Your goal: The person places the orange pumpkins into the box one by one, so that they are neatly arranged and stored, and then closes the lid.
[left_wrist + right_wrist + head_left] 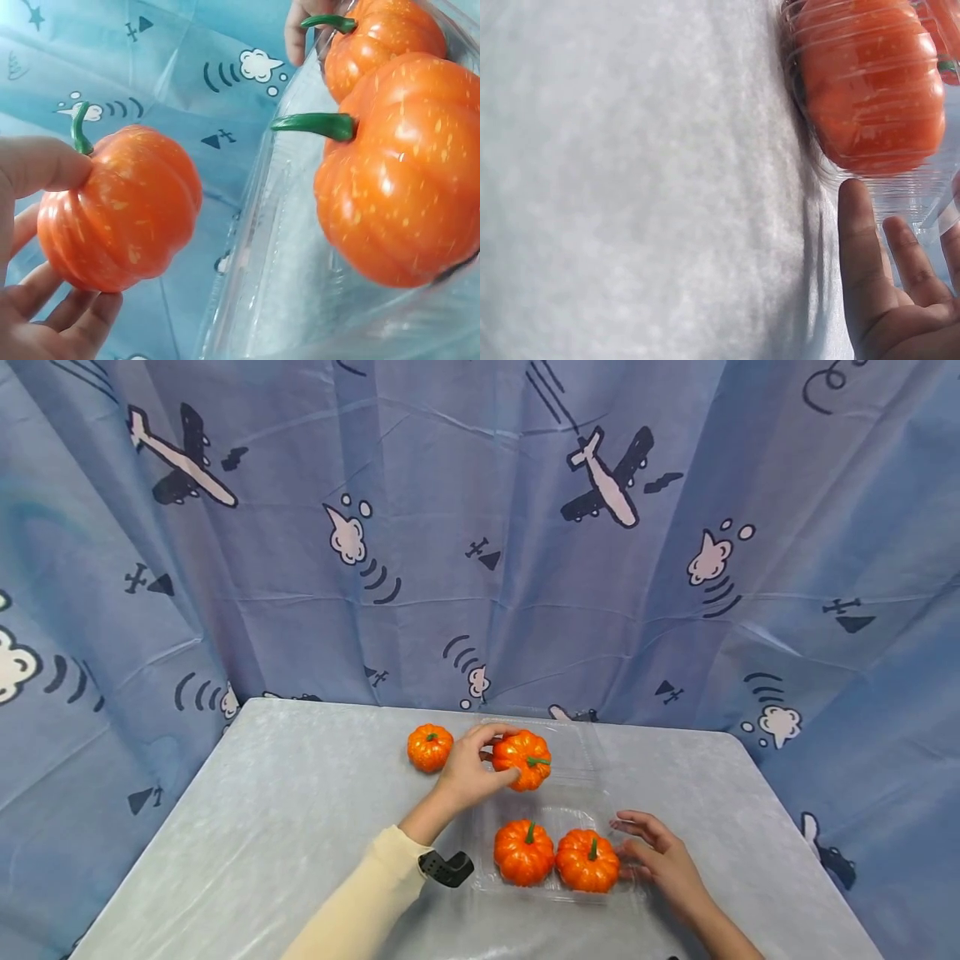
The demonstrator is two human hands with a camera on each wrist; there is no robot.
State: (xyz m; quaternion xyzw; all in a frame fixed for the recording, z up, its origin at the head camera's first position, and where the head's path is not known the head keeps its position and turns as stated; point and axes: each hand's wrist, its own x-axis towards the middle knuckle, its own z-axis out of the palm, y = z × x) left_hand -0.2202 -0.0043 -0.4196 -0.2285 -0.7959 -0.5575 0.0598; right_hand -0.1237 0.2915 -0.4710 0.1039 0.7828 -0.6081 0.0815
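Blue curtain [450, 568] w/ printed planes & clouds fills the bkgd, hanging behind the far edge of a whitish counter [300, 793]. On it, a clear plastic container [285, 247]; its rear section is poss. a lid laid back, hard to tell. Walls look thin & flexy, would prob. dent if squeezed. Cream sleeve [367, 893] on the L arm. L hand [467, 772] grips a tilted pumpkin [517, 754], thumb near its stem, fingers round the opposite side; in the head view it shows over the container's rear section. R hand [667, 864] holds nothing, fingers loosely extended just beside the container's R wall; can't tell if touching. Front L pumpkin [522, 858] & front R pumpkin [585, 867] sit side by side in the front section, stems up; spare pumpkin [430, 752] is on the counter, L of the container. All prob. light & stiff, glossy so a bit slippery, ribs should help grip; best hold = across the widest part. Black wrist strap [446, 868] on the L wrist. Green stem [537, 762]: thin, prob. weak, don't lift by it.
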